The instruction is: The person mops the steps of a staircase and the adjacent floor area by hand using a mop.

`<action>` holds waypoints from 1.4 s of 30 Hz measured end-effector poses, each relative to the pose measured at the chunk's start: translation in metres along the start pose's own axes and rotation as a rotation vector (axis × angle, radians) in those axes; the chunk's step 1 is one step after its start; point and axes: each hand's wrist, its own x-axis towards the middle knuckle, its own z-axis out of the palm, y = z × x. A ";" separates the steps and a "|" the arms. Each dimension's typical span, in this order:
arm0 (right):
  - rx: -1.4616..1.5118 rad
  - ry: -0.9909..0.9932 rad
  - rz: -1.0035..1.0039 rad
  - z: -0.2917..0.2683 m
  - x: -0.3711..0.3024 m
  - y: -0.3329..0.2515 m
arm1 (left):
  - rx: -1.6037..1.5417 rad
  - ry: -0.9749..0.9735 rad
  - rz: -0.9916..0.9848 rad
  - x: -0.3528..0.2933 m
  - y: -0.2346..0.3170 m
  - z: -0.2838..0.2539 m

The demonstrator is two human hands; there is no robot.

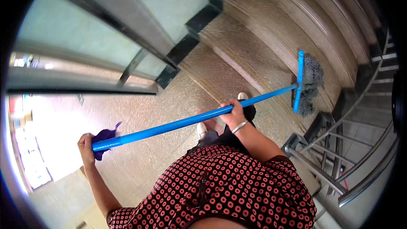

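A mop with a long blue handle (pixel 178 124) slants across in front of me, rising to the right. Its blue bar and grey shaggy head (pixel 313 76) are at the far end, over the lower stair steps. Midway along the handle, my right hand (pixel 233 114) is closed round it; a silver bangle circles that wrist. My left hand (pixel 87 147) is closed at the handle's near end, against a dark purple cloth (pixel 104 140). The cloth bunches around the handle end, and part of that grip is hidden.
Speckled stone stairs (pixel 237 38) curve up to the right, with a black skirting (pixel 199 23) along the wall. A metal railing (pixel 347 144) stands at right. At left are a metal-framed door or window (pixel 80 88) and a bright opening. My feet in light shoes (pixel 201 129) stand near the bottom step.
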 end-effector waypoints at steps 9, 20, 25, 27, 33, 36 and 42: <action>-0.826 -0.031 0.162 0.057 0.181 0.224 | 0.183 0.243 -0.472 -0.081 -0.091 -0.121; -1.099 0.027 -0.090 0.032 0.191 0.224 | -0.043 0.060 -0.417 -0.185 -0.157 0.059; -1.077 -0.037 -0.014 0.040 0.176 0.220 | 0.036 0.164 -0.248 -0.180 -0.119 0.013; -1.094 -0.047 0.017 0.029 0.161 0.226 | 0.041 0.275 -0.216 -0.196 -0.127 0.012; -1.010 -0.135 0.002 -0.044 0.087 0.225 | -0.053 0.265 -0.233 -0.231 -0.130 -0.031; -0.802 -0.397 0.177 -0.071 0.041 0.212 | -0.046 0.378 -0.097 -0.248 -0.128 -0.040; -1.044 -0.349 -0.076 -0.188 -0.018 0.197 | -0.004 0.391 -0.052 -0.325 -0.178 -0.060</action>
